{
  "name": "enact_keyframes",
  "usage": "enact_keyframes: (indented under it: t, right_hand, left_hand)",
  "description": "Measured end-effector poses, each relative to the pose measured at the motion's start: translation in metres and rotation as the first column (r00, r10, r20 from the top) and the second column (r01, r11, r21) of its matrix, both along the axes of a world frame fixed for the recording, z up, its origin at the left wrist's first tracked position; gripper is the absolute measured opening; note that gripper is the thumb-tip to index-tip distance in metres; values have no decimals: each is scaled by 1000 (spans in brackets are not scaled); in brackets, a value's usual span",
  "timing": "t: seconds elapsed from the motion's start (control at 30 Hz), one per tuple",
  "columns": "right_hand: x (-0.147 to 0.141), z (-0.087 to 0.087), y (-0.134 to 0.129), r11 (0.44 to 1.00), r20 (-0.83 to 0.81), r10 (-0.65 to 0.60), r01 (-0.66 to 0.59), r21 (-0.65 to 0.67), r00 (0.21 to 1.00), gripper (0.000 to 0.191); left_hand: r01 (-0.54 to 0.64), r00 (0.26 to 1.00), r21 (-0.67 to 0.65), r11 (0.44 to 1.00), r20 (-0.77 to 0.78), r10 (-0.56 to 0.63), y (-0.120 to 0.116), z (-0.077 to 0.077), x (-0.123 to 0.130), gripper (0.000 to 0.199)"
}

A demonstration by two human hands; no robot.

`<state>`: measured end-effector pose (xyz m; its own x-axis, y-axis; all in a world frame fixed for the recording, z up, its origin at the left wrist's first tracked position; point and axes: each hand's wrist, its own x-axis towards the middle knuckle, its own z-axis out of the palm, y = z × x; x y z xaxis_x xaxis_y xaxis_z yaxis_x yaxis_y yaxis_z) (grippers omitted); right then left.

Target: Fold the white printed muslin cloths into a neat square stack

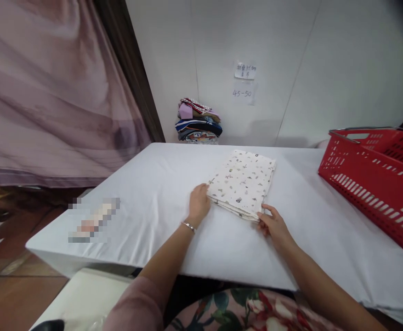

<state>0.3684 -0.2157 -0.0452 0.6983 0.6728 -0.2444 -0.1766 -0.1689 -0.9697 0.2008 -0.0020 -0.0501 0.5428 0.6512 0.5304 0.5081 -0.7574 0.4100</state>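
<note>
A folded white cloth printed with small scattered motifs lies flat on the white-covered table, turned slightly at an angle. Its layers show along the near edge. My left hand, with a bracelet at the wrist, grips the cloth's near left corner; the fingertips are partly hidden by the fabric. At the near right corner, the thumb of my right hand rests on top while the other fingers curl beneath the edge, pinching the cloth.
A red plastic basket stands on the table's right side. Beyond the far edge is a stack of folded fabrics against the wall. A pixelated object lies at the left. A pinkish curtain hangs on the left.
</note>
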Motion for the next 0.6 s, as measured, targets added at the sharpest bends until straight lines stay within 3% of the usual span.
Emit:
enact_keyframes:
  t: [0.1,0.2,0.3,0.6]
  right_hand:
    - [-1,1,0,1000,4,2,-2,-3,1000,59]
    - [-1,1,-1,1000,8,3,-3,-6,1000,60]
    - [-1,-1,-2,1000,27,11,-11,-2,1000,60]
    - [-1,-4,0,1000,59,20,-21,12,998,55]
  left_hand:
    - [-218,976,-199,956,-52,211,27,0,-19,44]
    - [-195,980,-318,928,-96,173,38,0,-25,42]
    - [-143,988,-311,939,-92,120,38,0,-21,39]
    - [-132,982,-228,965,-163,96,40,3,-10,36]
